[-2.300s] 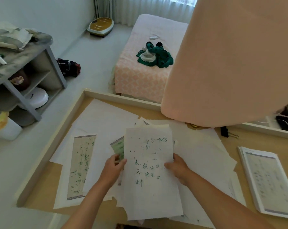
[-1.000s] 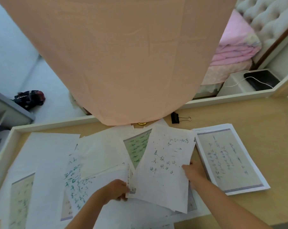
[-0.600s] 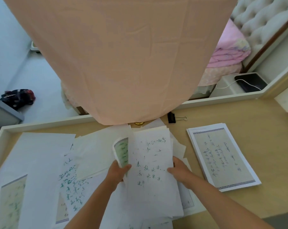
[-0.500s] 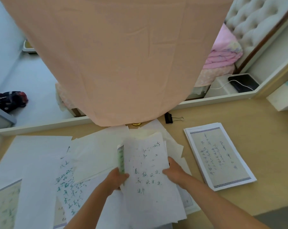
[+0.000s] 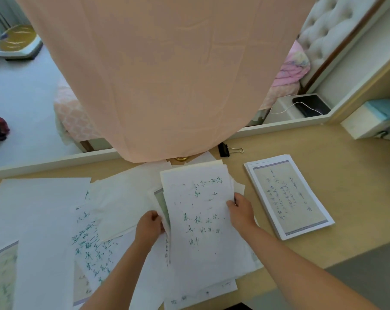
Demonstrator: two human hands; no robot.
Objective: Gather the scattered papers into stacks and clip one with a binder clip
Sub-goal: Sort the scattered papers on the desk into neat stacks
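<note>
On your far left, loose papers lie spread and overlapping on the desk. Some are blank side up and some show green writing. They reach as far as your left hand.

That hand pinches the left edge of the bundle of sheets you hold between both hands, fingers curled under and thumb on top. A green-bordered page peeks out just beside your thumb. The bundle's long axis runs near to far, its far end leaning a little to the left, with the handwritten sheet on top facing you. Your right hand grips the right edge about halfway along, thumb pressed on the top sheet and fingers tucked beneath.

Just right of that hand, apart from it, lies a squared-up stack with a bordered page on top. Its long axis also runs near to far and tilts the same way.

The binder clip lies on bare desk beyond the bundle and the stack, untouched. Its black body is to the left and its wire handles point right.

A wide peach cloth hangs over the far middle of the desk, hiding the far rim there. Its hem is just left of the clip. A pale box sits at the far right.
</note>
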